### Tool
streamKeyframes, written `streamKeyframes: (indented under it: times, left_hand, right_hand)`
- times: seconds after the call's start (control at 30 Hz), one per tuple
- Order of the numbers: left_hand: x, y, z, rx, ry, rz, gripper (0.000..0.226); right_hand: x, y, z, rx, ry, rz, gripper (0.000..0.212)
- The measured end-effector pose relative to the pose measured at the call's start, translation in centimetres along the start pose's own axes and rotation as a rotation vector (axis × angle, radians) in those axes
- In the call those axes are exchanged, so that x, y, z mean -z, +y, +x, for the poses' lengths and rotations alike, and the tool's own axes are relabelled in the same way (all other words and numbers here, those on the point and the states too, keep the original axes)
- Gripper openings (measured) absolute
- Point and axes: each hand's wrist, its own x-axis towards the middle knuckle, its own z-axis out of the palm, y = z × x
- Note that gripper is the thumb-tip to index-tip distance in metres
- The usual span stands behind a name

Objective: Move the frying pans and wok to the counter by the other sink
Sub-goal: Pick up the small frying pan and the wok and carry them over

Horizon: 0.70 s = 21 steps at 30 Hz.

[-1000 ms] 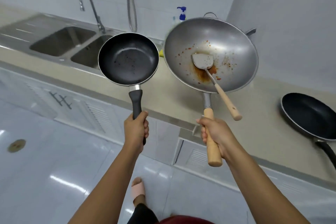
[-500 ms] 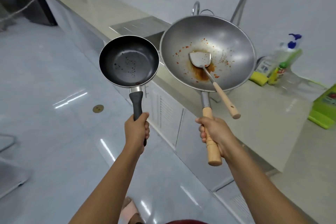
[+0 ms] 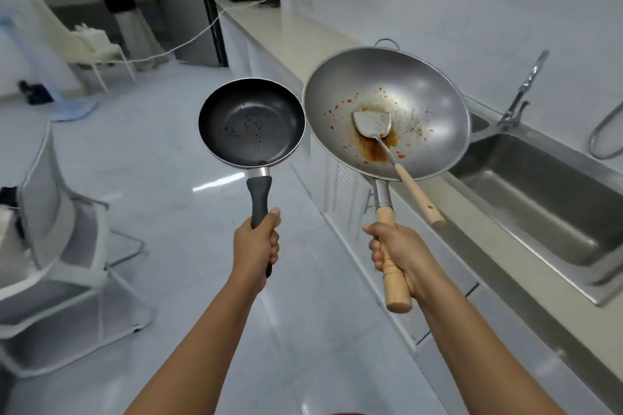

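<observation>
The left hand is clamped around the black grip of a small round black non-stick frying pan, held out level above the pale tiled floor. The right hand is wrapped tight on the turned wooden handle of a large round grey steel wok, carried just right of the pan with the two rims nearly touching; I cannot tell whether they actually meet. The wok hangs over the near edge of the long beige desk, with a stainless steel sink and its chrome tap to the right.

Loose inside the wok lies a steel spatula with a wooden handle, its blade in a smear of orange sauce and its handle poking out over the near rim.

The wok looks heavy and front-loaded, so a grip closer to the metal ferrule would probably steady it better than the handle's middle. The pan should be light and stiff (an easy one-hand carry). The spatula is not held by anything and could slide out if the wok tips, and the sauce may run.

Count in view: one frying pan, one wok, one spatula, one sink. Both are in the air, not yet set down.
</observation>
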Motion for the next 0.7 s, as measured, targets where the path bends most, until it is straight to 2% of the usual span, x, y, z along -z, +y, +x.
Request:
streamKeyframes:
  times: [0.3,0.7]
  left_hand:
    - [4.0,3.1,11.8,0.001,0.143,-0.04,0.033]
    - [0.4,8.7,32.2,0.01,0.209,-0.057,0.03]
  right_hand:
    - [-10.3,-4.3,10.2,-0.042,-0.074,-0.062,0.007]
    - [-18.5,-14.7,28.7,-0.076,-0.11,-0.105,0.008]
